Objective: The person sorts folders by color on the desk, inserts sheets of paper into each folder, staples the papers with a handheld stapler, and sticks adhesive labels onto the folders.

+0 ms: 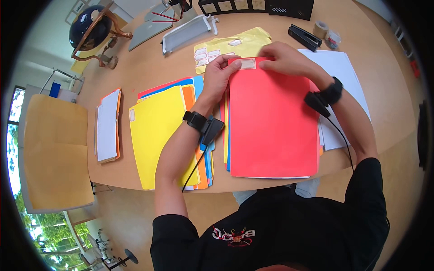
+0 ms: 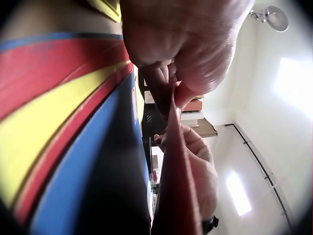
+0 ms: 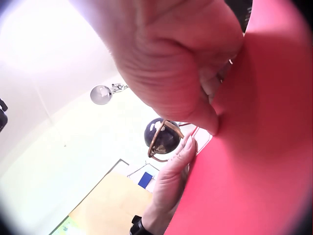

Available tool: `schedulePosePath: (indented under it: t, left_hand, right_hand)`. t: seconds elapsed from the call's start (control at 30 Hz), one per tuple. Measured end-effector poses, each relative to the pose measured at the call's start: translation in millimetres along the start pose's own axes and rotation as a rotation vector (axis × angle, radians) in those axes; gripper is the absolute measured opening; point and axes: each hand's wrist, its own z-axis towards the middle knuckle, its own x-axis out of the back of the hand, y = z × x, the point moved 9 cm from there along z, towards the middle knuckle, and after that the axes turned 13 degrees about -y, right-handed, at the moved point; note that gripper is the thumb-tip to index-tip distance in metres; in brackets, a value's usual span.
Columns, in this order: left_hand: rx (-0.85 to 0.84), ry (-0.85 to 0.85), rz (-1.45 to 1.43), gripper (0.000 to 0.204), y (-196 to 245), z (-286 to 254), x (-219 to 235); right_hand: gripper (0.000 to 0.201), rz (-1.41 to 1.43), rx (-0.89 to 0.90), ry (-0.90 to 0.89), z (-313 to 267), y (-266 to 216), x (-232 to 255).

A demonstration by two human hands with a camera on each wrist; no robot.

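Above the table [image 1: 386, 90], a red folder [image 1: 273, 122], top edge raised.
Left hand [image 1: 217, 76] and right hand [image 1: 285, 59] pinch that edge either side of the label [image 1: 248, 64]; steady hold, even thumb pressure should keep it flat.

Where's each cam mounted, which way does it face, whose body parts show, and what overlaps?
Head: on the head, facing forward and down at the desk and red folder; left hand, right hand, forearms and black shirt show.
Left wrist: on that wrist, looking past the left hand along the folder's edge; right hand beyond.
Right wrist: on that wrist, looking past the right hand across the folder's face; left hand beyond.
Shared: head and right wrist both catch the globe.
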Motion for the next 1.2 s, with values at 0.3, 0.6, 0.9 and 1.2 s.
schedulePosePath:
  t: [0.3,0.6,0.9,1.2]
  left_hand:
    - [0.089,0.213,-0.022,0.026,-9.4,-3.2,18.4]
    - [0.043,0.092,0.369,0.029,10.9,-2.4,-10.2]
    - [-0.065,0.103,0.328,0.042,206.4,-63.1,-14.8]
    - [0.178,0.567,0.324,0.042,186.9,-208.7,204.9]
  right_hand:
    - [0.039,0.659,-0.365,0.411,-98.8,87.4,2.2]
    - [0.038,0.660,-0.257,0.467,-97.4,112.3,-2.2]
    - [0.017,0.742,-0.070,0.509,-113.2,90.5,-4.6]
    - [0.023,0.663,-0.277,0.408,-100.0,105.0,-11.2]
